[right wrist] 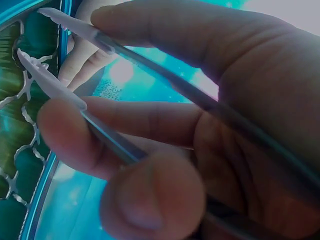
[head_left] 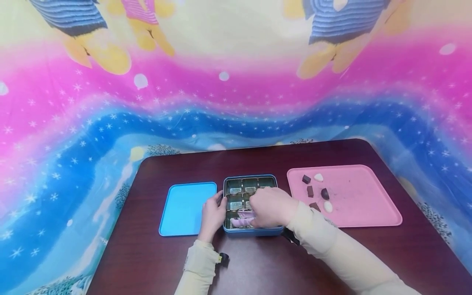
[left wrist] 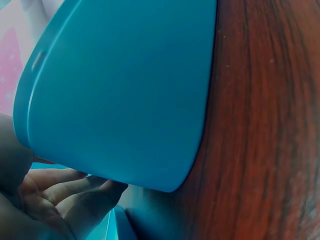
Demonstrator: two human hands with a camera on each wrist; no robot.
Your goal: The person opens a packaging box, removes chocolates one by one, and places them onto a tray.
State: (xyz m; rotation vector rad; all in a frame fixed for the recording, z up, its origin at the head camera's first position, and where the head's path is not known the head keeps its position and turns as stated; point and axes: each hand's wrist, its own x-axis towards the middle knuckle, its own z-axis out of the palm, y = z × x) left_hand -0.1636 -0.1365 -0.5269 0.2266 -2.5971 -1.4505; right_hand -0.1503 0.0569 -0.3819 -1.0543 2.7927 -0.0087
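A blue tin [head_left: 254, 232] with a golden divided insert stands on the table. My left hand [head_left: 214, 213] rests along its left wall, with fairly straight fingers [left wrist: 75, 192] against the outside. Over the tin, my right hand [head_left: 274, 205] grips a pair of metal tongs [right wrist: 190, 95] with pale purple tips. The tong tips stand apart and reach into the front left of the insert, with nothing seen between them. Several compartments are hidden under the right hand.
To the right lies a pink tray [head_left: 361, 200] bearing several small dark brown pieces [head_left: 310, 191] and white pieces [head_left: 318, 177] that look like chocolates. A flat blue lid [head_left: 184, 209] lies left of the tin. Behind the brown table [head_left: 250, 270] hangs a patterned cloth [head_left: 228, 98].
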